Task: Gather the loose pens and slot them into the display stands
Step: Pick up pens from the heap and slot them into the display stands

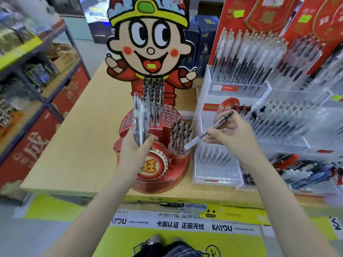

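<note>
View from the head camera over a wooden counter [74, 145]. The left hand [134, 151] grips a bundle of pens [140, 123] upright, fingers curled round the lower ends of the barrels, in front of the red cartoon stand [157, 164]. The right hand [232, 135] pinches a single pen [209, 130] between thumb and fingertips, tilted, with its pale lower end pointing down and left toward the right-hand cup [179, 154] of that stand, which is already crowded with upright pens; whether the tip has entered the cup cannot be told. The tiered back of the stand carries a few pens and many vacant holes [167, 113]. A clear tiered rack [269, 112] full of pens stands just to the right. Judged step: seating one pen in the stand. To do it well, the pen should probably be brought nearer to upright over a free gap before lowering, so its tip does not knock neighbouring pens askew; the crowded cup leaves little room, and the vacant holes behind may serve better. The bundle should be held clear of the stand meanwhile.
</note>
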### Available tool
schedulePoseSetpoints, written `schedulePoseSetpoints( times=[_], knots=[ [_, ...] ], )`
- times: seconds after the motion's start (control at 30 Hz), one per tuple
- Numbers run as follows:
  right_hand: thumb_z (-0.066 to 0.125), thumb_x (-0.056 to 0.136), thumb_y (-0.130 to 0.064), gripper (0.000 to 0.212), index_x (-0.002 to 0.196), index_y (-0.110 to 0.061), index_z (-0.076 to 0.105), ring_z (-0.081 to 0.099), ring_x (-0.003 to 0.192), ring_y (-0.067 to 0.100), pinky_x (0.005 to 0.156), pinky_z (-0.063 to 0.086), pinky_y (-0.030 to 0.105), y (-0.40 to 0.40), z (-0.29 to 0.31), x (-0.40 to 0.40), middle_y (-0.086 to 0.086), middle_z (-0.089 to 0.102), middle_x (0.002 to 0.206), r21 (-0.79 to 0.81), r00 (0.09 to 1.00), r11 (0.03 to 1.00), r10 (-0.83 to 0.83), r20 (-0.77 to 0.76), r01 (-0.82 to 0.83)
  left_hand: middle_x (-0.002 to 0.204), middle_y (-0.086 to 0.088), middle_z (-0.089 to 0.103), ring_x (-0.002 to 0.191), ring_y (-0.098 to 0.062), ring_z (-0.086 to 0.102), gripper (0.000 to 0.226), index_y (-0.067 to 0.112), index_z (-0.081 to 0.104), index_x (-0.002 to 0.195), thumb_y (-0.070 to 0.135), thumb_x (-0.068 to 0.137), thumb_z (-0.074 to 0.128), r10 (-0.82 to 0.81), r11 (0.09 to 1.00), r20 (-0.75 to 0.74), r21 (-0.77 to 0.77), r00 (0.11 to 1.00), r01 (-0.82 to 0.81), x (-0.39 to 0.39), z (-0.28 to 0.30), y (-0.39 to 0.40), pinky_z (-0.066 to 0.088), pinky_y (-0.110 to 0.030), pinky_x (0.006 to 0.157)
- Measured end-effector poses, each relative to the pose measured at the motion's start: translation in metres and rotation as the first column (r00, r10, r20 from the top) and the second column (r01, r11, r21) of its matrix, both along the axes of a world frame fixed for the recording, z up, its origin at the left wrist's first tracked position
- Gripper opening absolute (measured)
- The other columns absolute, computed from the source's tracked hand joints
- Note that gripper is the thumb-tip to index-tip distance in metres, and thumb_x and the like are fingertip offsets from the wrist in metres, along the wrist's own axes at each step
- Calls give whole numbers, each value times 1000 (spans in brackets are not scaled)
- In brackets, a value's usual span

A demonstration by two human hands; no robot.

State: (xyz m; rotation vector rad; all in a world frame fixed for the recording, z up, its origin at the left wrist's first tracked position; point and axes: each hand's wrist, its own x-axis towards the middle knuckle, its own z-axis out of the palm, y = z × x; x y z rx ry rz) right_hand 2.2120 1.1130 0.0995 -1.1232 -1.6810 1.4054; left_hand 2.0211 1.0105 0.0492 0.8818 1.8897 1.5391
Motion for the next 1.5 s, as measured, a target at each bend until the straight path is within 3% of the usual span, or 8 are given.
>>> schedulePoseSetpoints(
  times=[0.17,0.4,0.67,0.9,1.07,1.2,1.33,1.5],
  knots=[
    [55,92,-3,15,80,-12,55,71,67,13,66,57,21,11,7,-13,4,67,76,126,1000,992,5,-26,-2,73,10,59,61,3,54,13,26,56,95,19,88,64,-9,999,-86,-42,996,6,10,-6,13,42,-10,56],
    [41,99,-17,19,89,-7,53,70,81,10,77,57,26,15,15,-30,-6,64,83,311,959,935,82,270,-168,99,4,66,89,-10,61,36,17,56,119,25,86,67,26,999,-22,-26,999,-27,19,-11,31,47,-24,79],
    [52,94,-19,16,90,-5,58,65,61,5,69,51,29,20,15,-39,5,67,71,369,806,867,62,589,-336,92,12,64,80,9,58,37,14,54,123,18,88,64,22,1000,-116,18,993,-20,12,-20,27,43,-3,70],
    [51,96,-26,23,109,-8,56,61,93,33,75,51,38,20,-10,-71,14,64,94,388,504,727,-66,861,-567,98,8,65,85,-3,60,38,17,53,124,19,88,64,24,999,-142,37,990,-19,6,-22,20,47,-15,75],
    [49,97,-23,21,109,-8,55,59,96,29,75,47,36,19,-5,-71,12,64,98,395,479,676,-70,875,-623,89,17,62,77,10,56,31,18,54,118,17,88,63,18,999,-142,49,990,-11,3,-25,19,42,-6,67],
    [56,92,-18,13,100,-8,61,62,82,19,74,51,32,13,9,-59,6,66,87,486,653,717,-57,755,-499,85,18,61,73,10,57,28,22,54,114,18,88,63,26,998,-126,55,992,-19,0,-23,14,41,-5,63],
    [65,82,-8,4,83,-12,62,51,58,10,56,41,15,1,47,-50,1,60,66,671,961,732,-88,262,-116,85,17,62,74,6,58,23,22,55,111,19,89,62,116,992,-117,61,986,-110,-13,-24,0,43,-6,63],
    [60,88,-15,2,86,-14,60,59,59,9,53,46,22,-29,43,-89,-1,62,68,631,993,767,94,70,-117,80,13,58,70,1,53,16,21,52,101,16,89,62,197,980,-140,24,970,-195,-56,-31,-23,38,-5,56]
  ],
)
